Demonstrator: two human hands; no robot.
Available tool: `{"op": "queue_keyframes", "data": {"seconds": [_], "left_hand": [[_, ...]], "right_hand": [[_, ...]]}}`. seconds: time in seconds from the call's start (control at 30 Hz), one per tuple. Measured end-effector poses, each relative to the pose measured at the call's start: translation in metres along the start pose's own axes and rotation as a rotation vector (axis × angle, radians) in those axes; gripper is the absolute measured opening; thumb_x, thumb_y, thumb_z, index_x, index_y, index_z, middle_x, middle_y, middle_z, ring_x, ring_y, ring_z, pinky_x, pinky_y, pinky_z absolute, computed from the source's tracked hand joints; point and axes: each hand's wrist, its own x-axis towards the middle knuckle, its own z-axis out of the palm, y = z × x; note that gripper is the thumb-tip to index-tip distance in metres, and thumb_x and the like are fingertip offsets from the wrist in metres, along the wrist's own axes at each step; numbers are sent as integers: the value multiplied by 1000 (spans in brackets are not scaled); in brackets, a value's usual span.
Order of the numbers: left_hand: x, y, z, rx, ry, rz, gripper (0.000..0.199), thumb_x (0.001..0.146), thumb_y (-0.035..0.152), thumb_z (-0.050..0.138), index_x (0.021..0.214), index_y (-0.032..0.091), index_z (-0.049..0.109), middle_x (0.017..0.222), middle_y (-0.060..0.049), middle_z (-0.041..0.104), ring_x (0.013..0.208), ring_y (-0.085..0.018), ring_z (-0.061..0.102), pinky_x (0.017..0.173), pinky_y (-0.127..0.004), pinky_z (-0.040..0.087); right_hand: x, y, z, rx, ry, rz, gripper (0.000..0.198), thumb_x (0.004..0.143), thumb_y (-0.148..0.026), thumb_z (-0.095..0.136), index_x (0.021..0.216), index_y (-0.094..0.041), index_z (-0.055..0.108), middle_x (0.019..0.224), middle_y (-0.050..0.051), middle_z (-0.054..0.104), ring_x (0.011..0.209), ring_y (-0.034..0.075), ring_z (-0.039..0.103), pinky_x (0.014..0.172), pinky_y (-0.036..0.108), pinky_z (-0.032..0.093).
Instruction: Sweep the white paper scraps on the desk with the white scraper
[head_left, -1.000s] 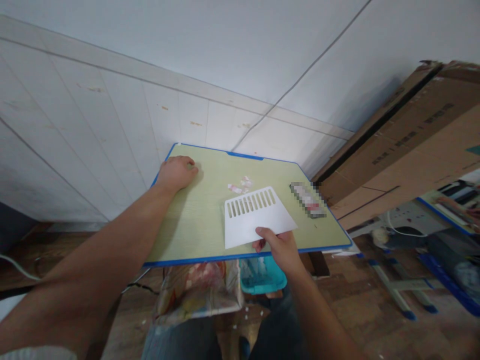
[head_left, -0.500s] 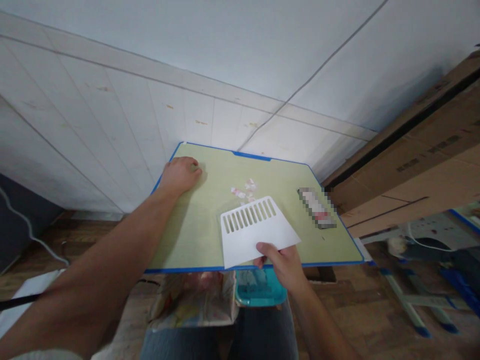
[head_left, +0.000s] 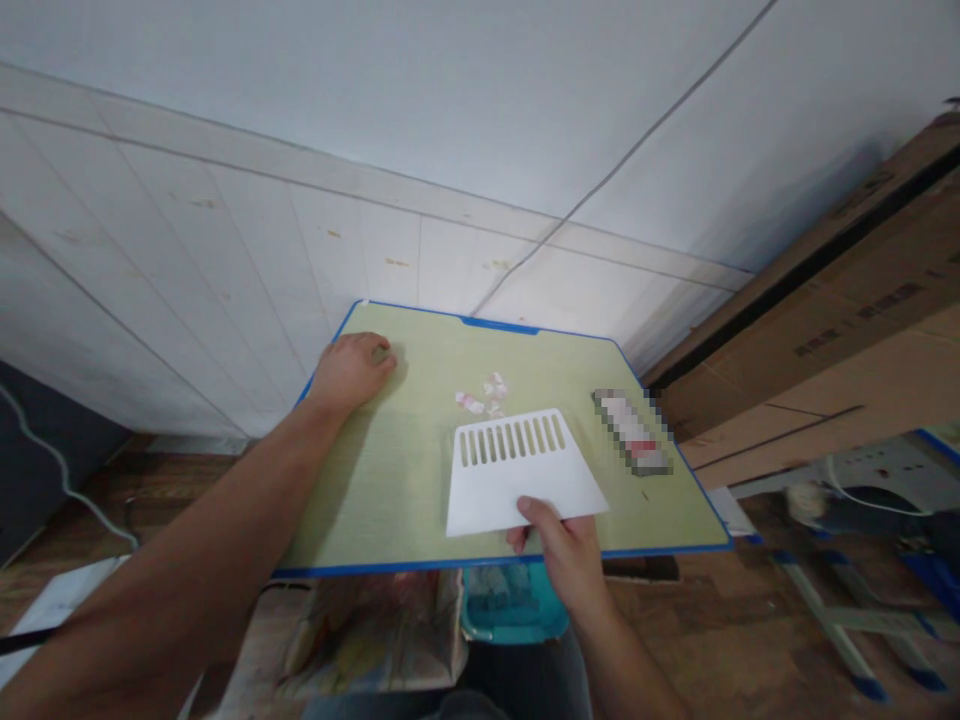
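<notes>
My right hand [head_left: 562,545] pinches the wide edge of a flat white plastic scraper [head_left: 506,490], thumb on top, at the near side of a pale green table [head_left: 405,480] with a blue rim. A row of slots runs along the scraper's narrower far end. Just beyond that end lie several small crumpled pink-and-white paper scraps [head_left: 480,398]. Near the table's left edge rests my left hand [head_left: 352,370], its fingers curled into a loose loop. Table surface shows through the loop, and I see nothing held there.
A pixelated dark-edged, flat object [head_left: 632,430] lies on the right of the table. Tall cardboard boxes [head_left: 847,310] stand at the right, a white wall [head_left: 420,250] behind. Below the near edge are a turquoise bin [head_left: 517,625] and an open box [head_left: 375,650].
The scraper has turned a little and shifted slightly right, still in my right hand. My left hand stays at the table's left side. The whole view has tilted slightly.
</notes>
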Motion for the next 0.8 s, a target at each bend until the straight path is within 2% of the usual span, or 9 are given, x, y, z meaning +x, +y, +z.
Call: {"op": "queue_keyframes", "data": {"seconds": [0.13,0.33,0.6,0.7,0.8], "left_hand": [[1,-2,1,-4,-7,27,54,105,44,57,138,16,89,155,-21,87,153,-43,76,138,-56,55],[-1,-6,-2,-22,-27,27,54,103,46,60,138,18,89,155,-19,87,152,-42,77,137,-54,57],[-2,-7,-5,-44,-26,13,52,104,49,59,134,19,90,154,-20,88,151,-43,77,137,-58,58],[-3,-5,-6,-43,-30,13,53,105,49,58,134,19,90,154,-20,87,151,-42,77,138,-56,57],[-3,-3,-6,-44,-25,-1,52,105,48,58,133,19,90,154,-19,87,151,-40,77,138,-53,56]], "right_hand": [[6,-2,5,35,58,12,29,87,-49,91,74,-25,81,52,-2,69,47,22,65,52,33,59],[1,1,2,29,19,7,32,96,-46,90,75,-25,79,56,-1,71,52,21,68,59,34,63],[-1,5,3,48,49,7,31,94,-48,92,77,-24,81,56,-1,71,50,22,67,55,34,63],[-1,5,2,46,48,-3,34,94,-47,91,73,-25,78,55,-1,70,51,22,68,57,34,64],[-1,5,2,54,61,-12,34,94,-50,92,76,-24,78,56,0,70,50,22,67,55,35,63]]}}
